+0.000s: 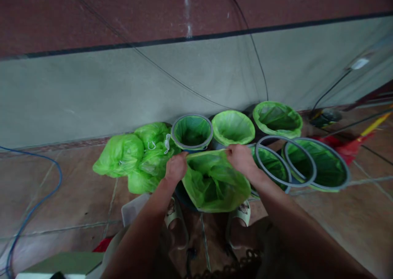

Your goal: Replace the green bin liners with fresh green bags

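A green plastic bin liner [217, 189] hangs wide-mouthed between my hands, over a dark bin that it mostly hides. My left hand [176, 167] is closed on the liner's far left edge. At the far right edge my right hand [240, 158] grips the same liner. Just behind stands a bin with a grey ring [192, 132] over its green liner. To its right are a lined bin [233, 127] and another lined bin [278, 119], both without rings. By my right forearm, a loose grey ring [312, 164] lies across two ringed, lined bins.
Several knotted green bags [123, 154] are piled on the left by the wall [107, 90]. A blue hose [58, 176] curves over the tiled floor. At right lie a red cloth-like thing [350, 148] and a yellow pole [376, 123]. A white container [133, 208] stands by my left foot.
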`<action>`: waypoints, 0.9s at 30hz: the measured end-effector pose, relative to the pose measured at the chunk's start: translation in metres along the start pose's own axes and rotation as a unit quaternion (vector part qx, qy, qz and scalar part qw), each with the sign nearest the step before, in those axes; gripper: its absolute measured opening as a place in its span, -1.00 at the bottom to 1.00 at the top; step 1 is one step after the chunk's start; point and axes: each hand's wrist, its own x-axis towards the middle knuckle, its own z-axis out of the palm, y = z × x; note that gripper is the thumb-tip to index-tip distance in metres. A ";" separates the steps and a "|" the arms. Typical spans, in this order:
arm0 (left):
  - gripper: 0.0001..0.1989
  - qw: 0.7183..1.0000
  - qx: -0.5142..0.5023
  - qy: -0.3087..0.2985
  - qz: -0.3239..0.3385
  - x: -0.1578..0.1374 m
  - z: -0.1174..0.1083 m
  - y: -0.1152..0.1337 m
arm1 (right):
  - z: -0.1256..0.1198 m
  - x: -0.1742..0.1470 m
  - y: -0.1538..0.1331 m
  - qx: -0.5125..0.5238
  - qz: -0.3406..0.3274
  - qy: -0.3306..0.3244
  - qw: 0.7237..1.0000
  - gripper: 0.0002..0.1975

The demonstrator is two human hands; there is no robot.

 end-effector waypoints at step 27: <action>-0.65 0.999 0.002 -0.029 0.043 -0.004 0.008 0.008 | 0.019 -0.013 -0.024 -0.012 -0.083 -0.044 0.996 -0.64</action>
